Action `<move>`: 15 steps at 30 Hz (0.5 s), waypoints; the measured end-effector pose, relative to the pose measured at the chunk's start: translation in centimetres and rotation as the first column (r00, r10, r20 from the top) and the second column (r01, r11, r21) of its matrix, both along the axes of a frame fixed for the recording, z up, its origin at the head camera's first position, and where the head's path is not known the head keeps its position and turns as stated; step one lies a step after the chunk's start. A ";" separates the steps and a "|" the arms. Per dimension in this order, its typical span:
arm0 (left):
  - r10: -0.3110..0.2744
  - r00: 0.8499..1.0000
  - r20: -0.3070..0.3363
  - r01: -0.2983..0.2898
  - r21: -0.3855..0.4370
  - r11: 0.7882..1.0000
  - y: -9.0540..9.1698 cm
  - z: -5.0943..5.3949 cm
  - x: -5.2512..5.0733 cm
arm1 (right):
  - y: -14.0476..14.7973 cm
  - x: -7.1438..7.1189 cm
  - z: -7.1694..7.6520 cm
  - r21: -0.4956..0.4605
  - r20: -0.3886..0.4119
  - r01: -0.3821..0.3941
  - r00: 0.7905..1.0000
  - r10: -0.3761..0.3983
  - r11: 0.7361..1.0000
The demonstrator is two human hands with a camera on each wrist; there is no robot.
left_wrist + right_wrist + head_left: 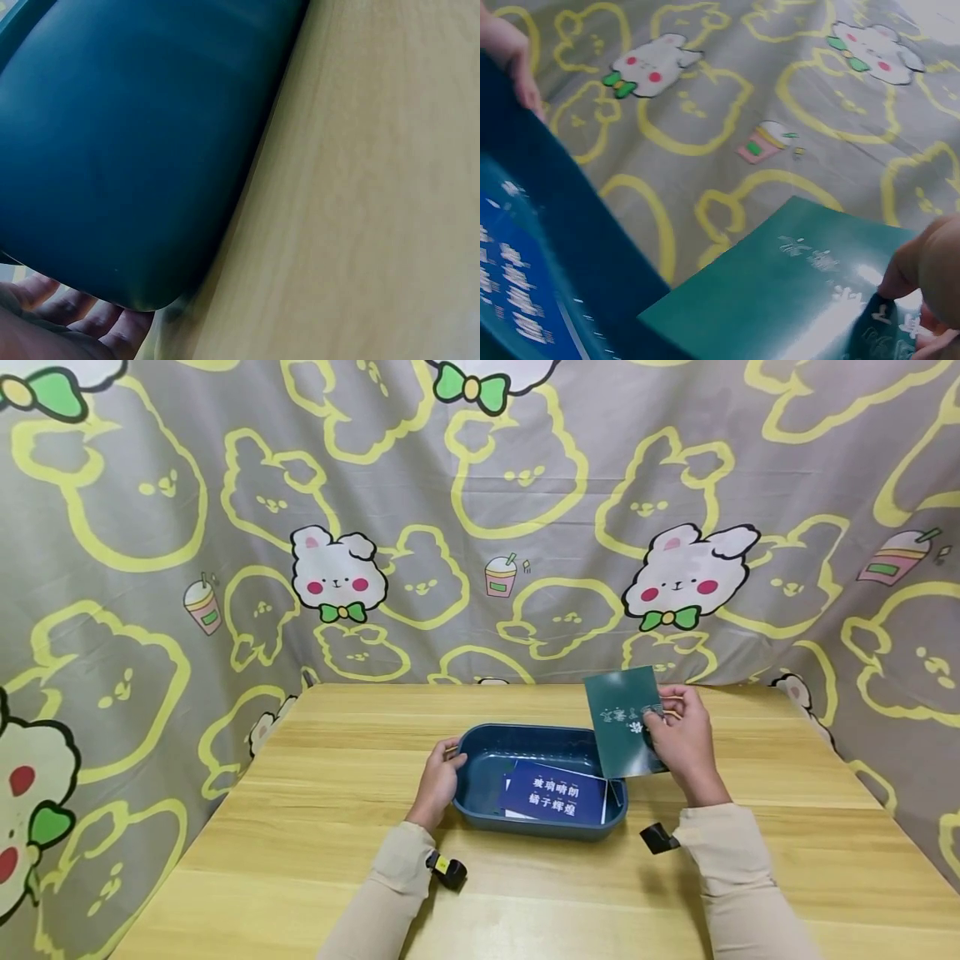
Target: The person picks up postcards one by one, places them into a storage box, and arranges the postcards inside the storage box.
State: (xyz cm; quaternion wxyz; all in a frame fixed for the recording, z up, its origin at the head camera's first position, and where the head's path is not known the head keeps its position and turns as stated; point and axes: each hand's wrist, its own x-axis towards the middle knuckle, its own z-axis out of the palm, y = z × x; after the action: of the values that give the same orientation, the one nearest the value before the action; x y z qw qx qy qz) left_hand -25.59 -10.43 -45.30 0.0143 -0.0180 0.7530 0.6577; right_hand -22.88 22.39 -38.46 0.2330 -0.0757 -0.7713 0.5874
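Note:
A dark blue oval-cornered plastic basin point(480, 821) stands on the table. My left hand point(437, 783) holds its left end, fingers point(120, 326) against the outer wall in the left wrist view. Above the basin's right end, my right hand point(686, 743) pinches a dark green card point(622, 735) by its right side, thumb on the front. The card carries white characters and shines in the right wrist view. Inside the basin lies a blue card point(558, 789) with white characters, over other pale-edged cards.
The wooden table point(315, 827) reaches back to a grey curtain point(427, 652) with yellow outlines and white rabbit prints. Black wrist cameras point(450, 871) hang below both sleeves, close to the basin's near side.

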 end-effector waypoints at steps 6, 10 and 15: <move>0.003 1.000 -0.001 -0.003 0.002 1.000 0.0 0.1 -0.1 | -2.0 -0.5 -0.9 0.031 0.005 -0.086 0.996 0.086 0.996; 0.001 1.000 -0.002 -0.001 0.003 1.000 0.0 0.2 0.0 | -3.0 -0.7 -1.7 0.112 0.049 -0.163 0.986 0.158 0.980; -0.002 1.000 -0.002 0.002 0.011 1.000 0.0 0.1 0.1 | -4.6 -0.7 -2.5 0.262 0.053 -0.214 0.977 0.207 0.941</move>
State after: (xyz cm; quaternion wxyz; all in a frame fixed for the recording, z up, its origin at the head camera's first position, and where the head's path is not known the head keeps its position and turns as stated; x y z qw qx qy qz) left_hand -25.52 -10.43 -45.20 0.0146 -0.0166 0.7495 0.6616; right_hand -23.59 17.79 -40.94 0.1675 0.0318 -0.8496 0.4992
